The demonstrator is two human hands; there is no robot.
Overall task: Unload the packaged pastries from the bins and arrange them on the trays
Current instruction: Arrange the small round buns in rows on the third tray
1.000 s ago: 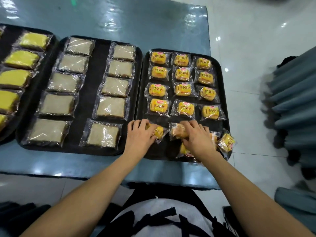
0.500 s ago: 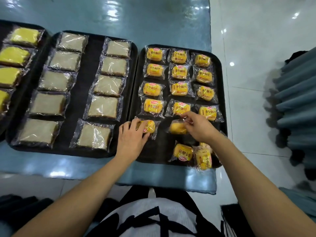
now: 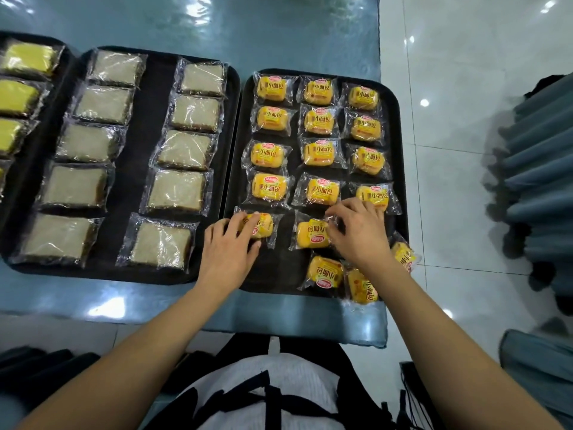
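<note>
A black tray (image 3: 398,125) on the right holds several small orange bun packets in rows of three. My left hand (image 3: 228,252) rests its fingers on a bun packet (image 3: 262,226) at the left end of the fifth row. My right hand (image 3: 356,231) pinches the wrapper edge of the middle bun packet (image 3: 310,234) in that row. Three loose packets lie at the tray's near right: one flat (image 3: 324,273), one tilted (image 3: 361,287), one on the rim (image 3: 403,254).
A middle black tray (image 3: 148,141) carries two columns of pale wrapped cakes (image 3: 176,190). A left tray holds yellow wrapped cakes (image 3: 18,94). The trays sit on a glossy blue table (image 3: 217,26). Blue-grey bins (image 3: 539,156) stand on the white floor at right.
The middle bun packet now lies flatter in the fifth row under my right hand's fingers. My left hand stays on the left packet. The camera has shifted slightly.
</note>
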